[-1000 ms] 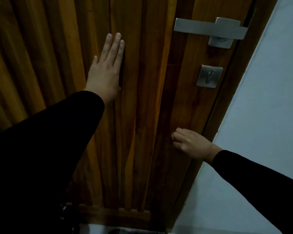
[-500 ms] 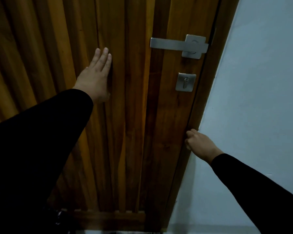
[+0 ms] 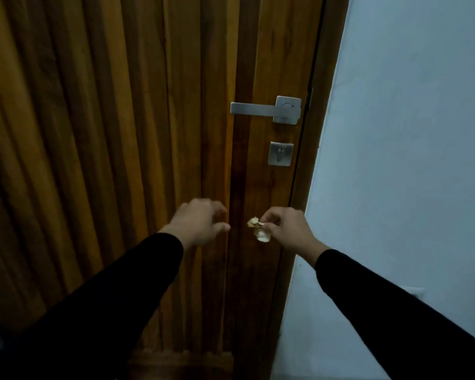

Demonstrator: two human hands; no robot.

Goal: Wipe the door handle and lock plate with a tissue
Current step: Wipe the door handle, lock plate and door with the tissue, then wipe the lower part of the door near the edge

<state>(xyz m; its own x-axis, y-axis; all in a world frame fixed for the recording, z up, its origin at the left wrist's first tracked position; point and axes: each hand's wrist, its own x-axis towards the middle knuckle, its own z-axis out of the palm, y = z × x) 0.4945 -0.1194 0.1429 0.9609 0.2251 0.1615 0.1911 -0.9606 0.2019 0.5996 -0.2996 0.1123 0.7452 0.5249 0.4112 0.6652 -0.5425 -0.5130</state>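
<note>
Right hand is pinching a crumpled tissue beside the loosely curled, empty left hand low on the door, while handle and lock plate are being left unwiped.

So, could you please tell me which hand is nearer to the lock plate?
The right hand, pinching the tissue, is below the lock plate, almost straight under it. The left hand is below too, but off to the left.
</note>
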